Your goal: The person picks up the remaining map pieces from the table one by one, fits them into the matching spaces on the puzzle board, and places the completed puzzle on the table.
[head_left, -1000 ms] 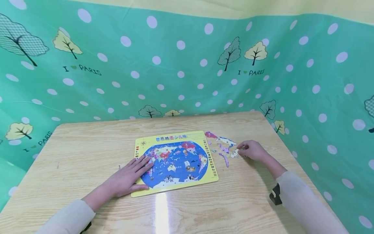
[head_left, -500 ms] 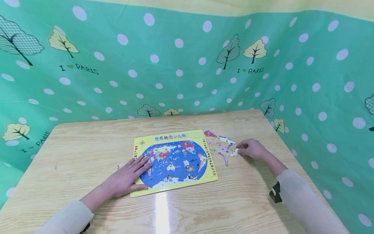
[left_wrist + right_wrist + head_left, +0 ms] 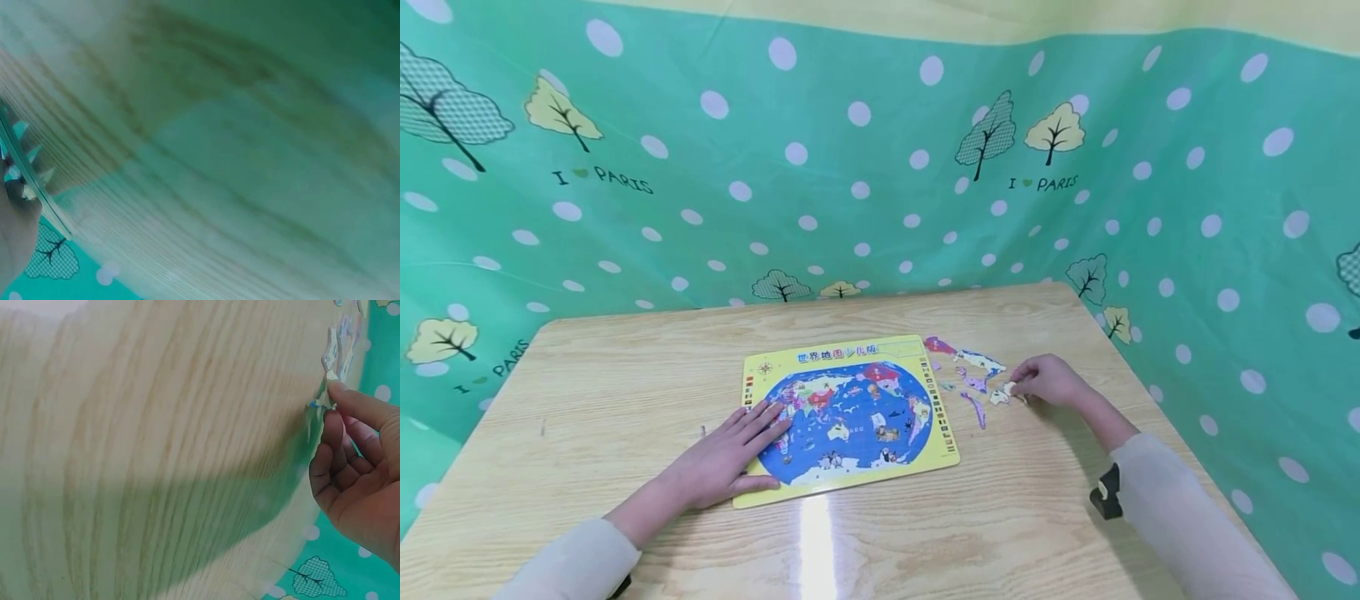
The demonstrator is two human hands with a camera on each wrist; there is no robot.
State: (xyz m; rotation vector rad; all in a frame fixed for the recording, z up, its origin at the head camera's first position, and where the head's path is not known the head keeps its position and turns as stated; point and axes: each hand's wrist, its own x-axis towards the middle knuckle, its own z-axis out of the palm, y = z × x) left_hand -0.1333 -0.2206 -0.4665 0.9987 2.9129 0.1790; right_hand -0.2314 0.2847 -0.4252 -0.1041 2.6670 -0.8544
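My left hand [image 3: 722, 458] lies spread over the left edge of a yellow-bordered world map puzzle board [image 3: 942, 450]. In the left wrist view, that hand [image 3: 17, 231] shows partly beside the board's edge [image 3: 31, 172]. To the right of the board, the thumb and fingertips of my right hand [image 3: 1048, 382] pinch a small, pale puzzle piece [image 3: 323, 401], clearest in the right wrist view. A white puzzle piece [image 3: 1002, 394] lies right by those fingertips. Near it are a red piece [image 3: 939, 345], a blue-and-white piece [image 3: 980, 361] and a long purple piece [image 3: 974, 410].
Everything rests on a light wooden table [image 3: 625, 375]. A green dotted curtain [image 3: 850, 225] hangs behind the table and along its right side. Another purple piece [image 3: 973, 383] lies among the loose ones, close to the board's right edge.
The fingers of my right hand have shifted slightly, and a small piece now shows under its fingertips. My left hand keeps its place on the board.
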